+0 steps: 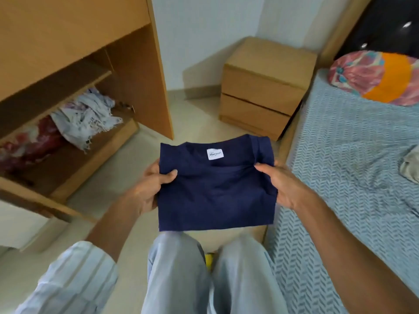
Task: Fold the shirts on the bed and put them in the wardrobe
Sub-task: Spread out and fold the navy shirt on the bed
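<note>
While standing between bed and wardrobe, the person is holding a folded navy shirt (215, 189) out flat in front of the knees, above the tiled floor (197, 118). Left hand (150, 184) is gripping the shirt's left edge, thumb on top, fingers under. Right hand (281, 184) is pinching the right edge the same way, thumb pressing a small crease near the collar. White neck label (215, 154) is showing face up at the collar, on the far side from the person. Shirt is touching only the two hands, clear of both the bed and the shelves.

Wardrobe (136, 71) is standing open on the left; a pale fringed cloth (88, 118) and a red patterned fabric (29, 141) are lying bunched on its lower shelf. Bed (353, 168) with a blue-grey herringbone sheet is running along the right, a floral pink-and-orange bolster (374, 78) lying at its head. A beige piece of cloth (410, 166) is sitting at the frame's right edge on the sheet, cut off. Wooden two-drawer nightstand (265, 87) is standing in the corner beside the bed.
</note>
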